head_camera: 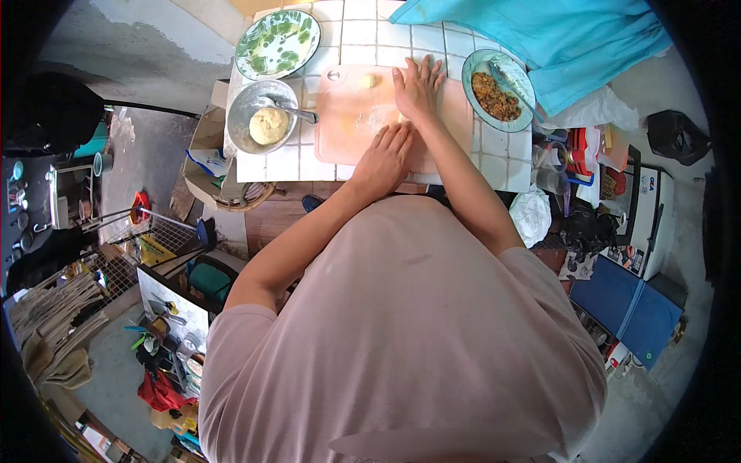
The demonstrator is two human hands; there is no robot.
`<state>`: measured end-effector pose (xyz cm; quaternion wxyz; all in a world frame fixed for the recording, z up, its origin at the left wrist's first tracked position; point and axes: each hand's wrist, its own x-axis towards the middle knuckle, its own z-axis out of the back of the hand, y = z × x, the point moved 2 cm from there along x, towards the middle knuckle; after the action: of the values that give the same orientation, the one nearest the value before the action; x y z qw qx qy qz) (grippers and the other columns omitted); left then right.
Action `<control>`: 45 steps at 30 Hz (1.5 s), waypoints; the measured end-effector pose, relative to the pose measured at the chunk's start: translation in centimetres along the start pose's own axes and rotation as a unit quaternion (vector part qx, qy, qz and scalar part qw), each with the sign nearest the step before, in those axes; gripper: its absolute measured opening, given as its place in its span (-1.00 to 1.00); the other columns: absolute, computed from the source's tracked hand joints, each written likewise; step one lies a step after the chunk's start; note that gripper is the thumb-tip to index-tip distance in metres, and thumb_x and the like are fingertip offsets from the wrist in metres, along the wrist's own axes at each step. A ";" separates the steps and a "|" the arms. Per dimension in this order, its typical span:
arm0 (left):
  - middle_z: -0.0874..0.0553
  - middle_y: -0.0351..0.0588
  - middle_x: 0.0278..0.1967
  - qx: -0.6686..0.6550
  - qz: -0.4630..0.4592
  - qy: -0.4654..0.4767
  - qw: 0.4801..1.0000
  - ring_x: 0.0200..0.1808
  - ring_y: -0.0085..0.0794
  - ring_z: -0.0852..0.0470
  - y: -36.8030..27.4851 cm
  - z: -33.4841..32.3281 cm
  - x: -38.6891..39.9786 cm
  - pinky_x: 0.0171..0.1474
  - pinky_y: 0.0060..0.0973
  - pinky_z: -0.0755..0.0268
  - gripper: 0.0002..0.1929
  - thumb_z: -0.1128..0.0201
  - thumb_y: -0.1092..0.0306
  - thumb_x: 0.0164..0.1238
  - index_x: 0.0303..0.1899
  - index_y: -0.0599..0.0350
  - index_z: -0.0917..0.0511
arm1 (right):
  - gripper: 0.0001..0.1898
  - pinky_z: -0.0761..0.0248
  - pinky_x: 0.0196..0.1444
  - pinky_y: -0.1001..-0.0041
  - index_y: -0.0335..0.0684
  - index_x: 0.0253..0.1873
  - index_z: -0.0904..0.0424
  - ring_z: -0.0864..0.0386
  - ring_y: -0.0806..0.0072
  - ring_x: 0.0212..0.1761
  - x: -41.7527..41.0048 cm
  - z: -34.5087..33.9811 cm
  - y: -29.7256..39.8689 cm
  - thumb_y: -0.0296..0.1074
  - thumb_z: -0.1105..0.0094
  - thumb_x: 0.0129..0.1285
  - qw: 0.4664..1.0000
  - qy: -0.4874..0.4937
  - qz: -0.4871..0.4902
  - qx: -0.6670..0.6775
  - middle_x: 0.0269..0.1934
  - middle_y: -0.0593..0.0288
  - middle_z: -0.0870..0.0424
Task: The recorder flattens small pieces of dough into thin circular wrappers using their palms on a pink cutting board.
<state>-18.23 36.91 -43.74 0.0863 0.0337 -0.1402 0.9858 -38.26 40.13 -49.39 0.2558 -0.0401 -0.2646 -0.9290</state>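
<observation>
A pink cutting board (341, 139) lies on the white tiled table. Flat and palm down over its near part is my left hand (383, 155), fingers extended. My right hand (418, 89) rests farther up the board with its fingers spread. A little pale dough (402, 118) shows where the left fingertips meet the right wrist; the rest of it is hidden. One small dough piece (369, 81) sits near the board's far edge. Left of the board, a metal bowl (237, 124) holds a larger dough ball (269, 126) and a spoon (301, 114).
Behind the bowl stands a green-and-white enamel plate (278, 43). On the right, another enamel plate (472, 66) carries a brown minced filling (495, 97) and a spoon. Turquoise cloth (556, 40) drapes over the far right corner. A cardboard box (200, 136) stands beside the table's left edge.
</observation>
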 end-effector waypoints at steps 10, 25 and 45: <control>-0.36 0.24 0.65 -0.061 -0.020 0.002 0.998 0.73 0.06 -0.23 1.1 -0.5 -0.6 0.80 -0.11 -0.01 -0.36 -0.34 0.30 0.49 0.52 0.38 -0.45 | -0.42 0.24 0.80 -0.28 -0.23 0.60 -0.39 0.05 -0.31 0.82 1.4 1.0 0.9 0.01 -0.01 0.71 0.978 0.050 0.203 0.008 0.68 -0.34 -0.23; -0.34 0.27 0.65 -0.089 0.052 0.003 0.995 0.70 0.09 -0.27 -1.0 0.1 0.4 0.76 -0.09 -0.09 -0.23 -0.40 0.33 0.42 0.60 0.34 -0.33 | -0.47 0.26 0.81 -0.18 -0.20 0.52 -0.47 -0.05 -0.31 0.78 3.2 0.1 -1.6 0.04 0.02 0.70 0.970 0.103 0.076 0.209 0.67 -0.35 -0.29; -0.80 0.07 -0.13 -0.192 0.172 -0.091 0.962 -0.16 -0.09 -0.79 6.3 2.3 4.1 -0.02 -0.19 -0.65 -0.72 -0.42 0.35 0.50 0.13 0.21 -0.71 | -0.58 -0.28 0.58 -0.08 -0.28 0.38 -0.54 -0.43 -0.17 0.53 -2.2 3.6 -1.0 -0.19 -0.22 0.58 0.989 -0.084 0.079 0.095 0.41 -0.17 -0.56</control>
<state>-23.31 30.95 -42.89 -0.0926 0.0818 -0.3375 0.9332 -37.06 43.77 -47.24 0.3080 -0.1139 -0.3681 -0.8698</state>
